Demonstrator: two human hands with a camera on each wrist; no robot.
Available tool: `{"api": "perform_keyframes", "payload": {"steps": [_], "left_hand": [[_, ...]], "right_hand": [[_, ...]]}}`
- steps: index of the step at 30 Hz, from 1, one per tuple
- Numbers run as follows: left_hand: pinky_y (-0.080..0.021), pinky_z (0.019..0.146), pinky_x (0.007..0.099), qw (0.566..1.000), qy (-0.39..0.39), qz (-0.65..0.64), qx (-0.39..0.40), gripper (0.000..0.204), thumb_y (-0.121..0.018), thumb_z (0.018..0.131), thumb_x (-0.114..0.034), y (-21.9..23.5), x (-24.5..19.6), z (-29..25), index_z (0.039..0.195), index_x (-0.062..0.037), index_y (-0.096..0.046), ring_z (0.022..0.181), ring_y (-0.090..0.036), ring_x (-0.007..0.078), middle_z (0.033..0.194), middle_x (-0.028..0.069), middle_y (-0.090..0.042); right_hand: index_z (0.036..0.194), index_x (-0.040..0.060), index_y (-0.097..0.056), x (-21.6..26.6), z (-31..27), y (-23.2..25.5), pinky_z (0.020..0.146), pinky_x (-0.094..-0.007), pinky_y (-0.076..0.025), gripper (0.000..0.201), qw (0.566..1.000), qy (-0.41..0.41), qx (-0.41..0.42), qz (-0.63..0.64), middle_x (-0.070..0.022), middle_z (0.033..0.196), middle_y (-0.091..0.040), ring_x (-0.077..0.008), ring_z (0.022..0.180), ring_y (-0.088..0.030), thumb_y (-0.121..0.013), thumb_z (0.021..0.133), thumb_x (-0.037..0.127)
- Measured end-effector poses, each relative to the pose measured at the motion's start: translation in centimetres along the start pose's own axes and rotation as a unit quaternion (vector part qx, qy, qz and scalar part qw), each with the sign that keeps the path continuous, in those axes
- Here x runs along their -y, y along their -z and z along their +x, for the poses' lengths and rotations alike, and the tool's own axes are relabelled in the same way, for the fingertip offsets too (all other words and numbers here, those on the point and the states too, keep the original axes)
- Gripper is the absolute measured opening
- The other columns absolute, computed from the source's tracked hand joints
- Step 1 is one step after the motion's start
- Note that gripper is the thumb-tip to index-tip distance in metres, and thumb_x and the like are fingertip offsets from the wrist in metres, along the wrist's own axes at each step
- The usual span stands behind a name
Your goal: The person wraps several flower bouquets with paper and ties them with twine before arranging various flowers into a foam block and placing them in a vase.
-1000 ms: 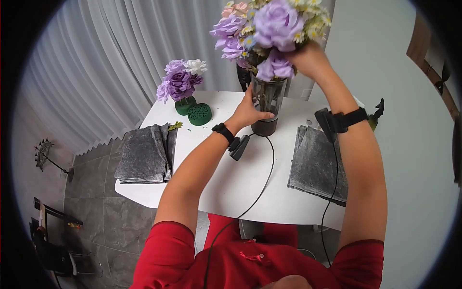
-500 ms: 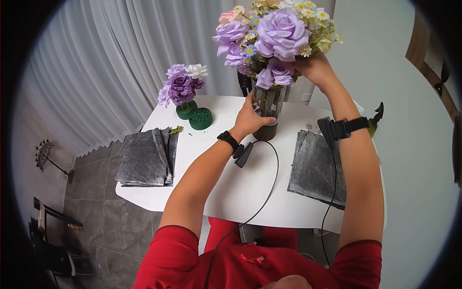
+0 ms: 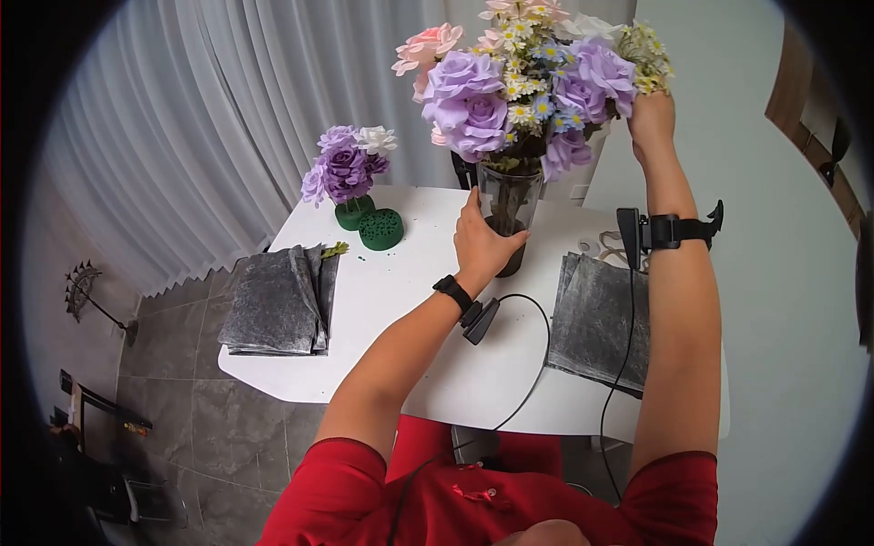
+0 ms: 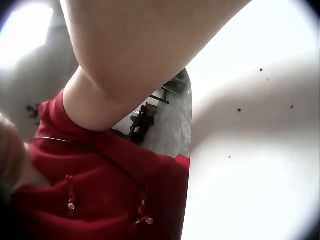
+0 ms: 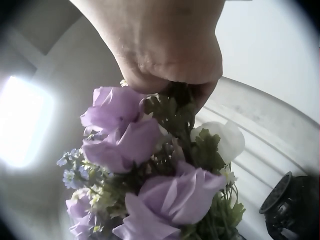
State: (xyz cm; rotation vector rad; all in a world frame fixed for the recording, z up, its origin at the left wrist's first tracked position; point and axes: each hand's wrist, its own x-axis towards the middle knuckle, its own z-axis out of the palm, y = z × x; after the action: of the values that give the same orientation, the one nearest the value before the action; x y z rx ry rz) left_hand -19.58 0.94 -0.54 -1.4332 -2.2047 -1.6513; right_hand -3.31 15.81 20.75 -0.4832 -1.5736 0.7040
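A tall clear vase with a dark lower part stands at the back of the white table. My left hand grips it from the left side, with the thumb across its front. Lilac roses, pink roses, small daisies and blue blossoms fill a full bouquet above the rim. At the bouquet's right side, my right hand holds a daisy sprig. In the right wrist view its fingers curl about leafy green stems, above lilac roses and a white rose. The left wrist view shows only forearm, clothing and table.
Purple and white roses stand in green foam, beside another foam block. Dark grey sheets lie stacked at the table's left and right. A black vessel stands near the bouquet. Wrist-camera cables cross the table.
The bouquet has turned, bringing the daisies to its middle and the pink roses into view at left. My right hand has shifted right and up; my left hand stays on the vase.
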Motion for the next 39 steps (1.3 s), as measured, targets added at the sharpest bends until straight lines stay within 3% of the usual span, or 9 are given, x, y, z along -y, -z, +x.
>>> {"api": "perform_keyframes", "payload": {"steps": [7, 11, 13, 15, 20, 27, 32, 34, 39], "left_hand": [[-0.041, 0.098, 0.0427, 1.000, 0.012, 0.015, -0.006, 0.107, -0.087, 0.058, -0.032, 0.1, -0.1, -0.3, 0.141, 0.0029, -0.028, 0.117, -0.047, 0.0350, 0.128, 0.0212, -0.047], [-0.040, 0.098, 0.0435, 1.000, 0.003, 0.023, -0.017, 0.107, -0.086, 0.059, -0.032, -0.2, 0.3, -0.5, 0.141, 0.0024, -0.027, 0.116, -0.046, 0.0352, 0.128, 0.0208, -0.046], [-0.039, 0.099, 0.0439, 0.999, -0.006, 0.022, -0.023, 0.107, -0.086, 0.059, -0.031, -0.4, 0.3, -0.5, 0.141, 0.0020, -0.026, 0.117, -0.045, 0.0356, 0.127, 0.0206, -0.045], [-0.039, 0.099, 0.0441, 1.000, -0.005, 0.017, -0.020, 0.106, -0.086, 0.060, -0.032, -0.5, 0.2, -0.5, 0.141, 0.0021, -0.026, 0.117, -0.044, 0.0356, 0.127, 0.0206, -0.045], [-0.038, 0.099, 0.0440, 1.000, -0.005, 0.016, -0.011, 0.106, -0.085, 0.061, -0.032, -0.3, 0.3, -0.4, 0.141, 0.0023, -0.025, 0.117, -0.043, 0.0354, 0.126, 0.0203, -0.045], [-0.040, 0.098, 0.0430, 0.999, -0.018, 0.024, -0.013, 0.105, -0.086, 0.059, -0.031, -0.4, 0.4, -0.6, 0.138, 0.0063, -0.027, 0.117, -0.045, 0.0361, 0.125, 0.0221, -0.045], [-0.040, 0.099, 0.0428, 0.999, -0.020, 0.029, -0.013, 0.105, -0.086, 0.060, -0.032, 0.0, 0.4, -0.3, 0.137, 0.0065, -0.028, 0.118, -0.045, 0.0364, 0.126, 0.0226, -0.045], [-0.039, 0.100, 0.0432, 0.999, -0.010, 0.033, 0.008, 0.106, -0.087, 0.060, -0.034, 0.5, 0.1, -0.4, 0.138, 0.0067, -0.028, 0.119, -0.045, 0.0369, 0.127, 0.0235, -0.044], [-0.037, 0.101, 0.0447, 0.999, 0.001, 0.009, 0.048, 0.107, -0.086, 0.061, -0.036, 1.2, 0.0, 0.3, 0.139, 0.0060, -0.026, 0.121, -0.044, 0.0369, 0.128, 0.0243, -0.044]], "right_hand": [[0.128, 0.0018, -0.052, -1.9, -2.1, -1.5, 0.089, -0.0337, -0.049, 0.047, 0.964, -0.143, 0.221, -0.045, -0.0090, 0.118, -0.061, -0.0187, 0.104, -0.059, -0.061, 0.082, -0.001], [0.131, 0.0033, -0.049, 1.8, 1.7, 0.3, 0.091, -0.0318, -0.049, 0.048, 0.984, -0.111, 0.085, 0.107, -0.0103, 0.122, -0.059, -0.0199, 0.107, -0.058, -0.061, 0.085, 0.004], [0.116, 0.0037, -0.059, 5.4, 1.8, -1.1, 0.083, -0.0329, -0.049, 0.033, 0.944, 0.300, -0.130, -0.039, -0.0130, 0.115, -0.063, -0.0229, 0.097, -0.062, -0.061, 0.085, 0.015], [0.115, 0.0054, -0.061, 10.1, -1.9, -3.5, 0.090, -0.0343, -0.047, 0.029, 0.947, 0.234, 0.158, -0.154, -0.0105, 0.115, -0.062, -0.0225, 0.106, -0.059, -0.060, 0.087, 0.008], [0.108, 0.0075, -0.064, 7.4, -4.3, -7.4, 0.081, -0.0413, -0.049, 0.034, 0.737, 0.449, 0.196, -0.466, -0.0164, 0.101, -0.064, -0.0348, 0.089, -0.061, -0.066, 0.074, 0.006], [0.104, 0.0088, -0.065, 9.5, -1.0, -7.0, 0.080, -0.0410, -0.048, 0.029, 0.897, 0.300, 0.189, -0.264, -0.0177, 0.099, -0.065, -0.0380, 0.095, -0.060, -0.058, 0.076, 0.002], [0.115, 0.0037, -0.060, 8.2, -0.5, -6.5, 0.079, -0.0375, -0.049, 0.036, 0.841, 0.223, 0.327, -0.369, -0.0185, 0.103, -0.067, -0.0323, 0.091, -0.063, -0.058, 0.079, 0.004], [0.122, 0.0065, -0.058, 7.4, -0.1, -6.3, 0.080, -0.0350, -0.049, 0.041, 0.920, 0.192, 0.325, -0.105, -0.0115, 0.104, -0.068, -0.0217, 0.093, -0.063, -0.058, 0.080, 0.005], [0.121, 0.0034, -0.058, 10.0, 2.5, -4.3, 0.089, -0.0280, -0.047, 0.037, 0.907, 0.071, 0.393, -0.135, -0.0069, 0.110, -0.066, -0.0135, 0.100, -0.060, -0.063, 0.086, 0.013]]}}
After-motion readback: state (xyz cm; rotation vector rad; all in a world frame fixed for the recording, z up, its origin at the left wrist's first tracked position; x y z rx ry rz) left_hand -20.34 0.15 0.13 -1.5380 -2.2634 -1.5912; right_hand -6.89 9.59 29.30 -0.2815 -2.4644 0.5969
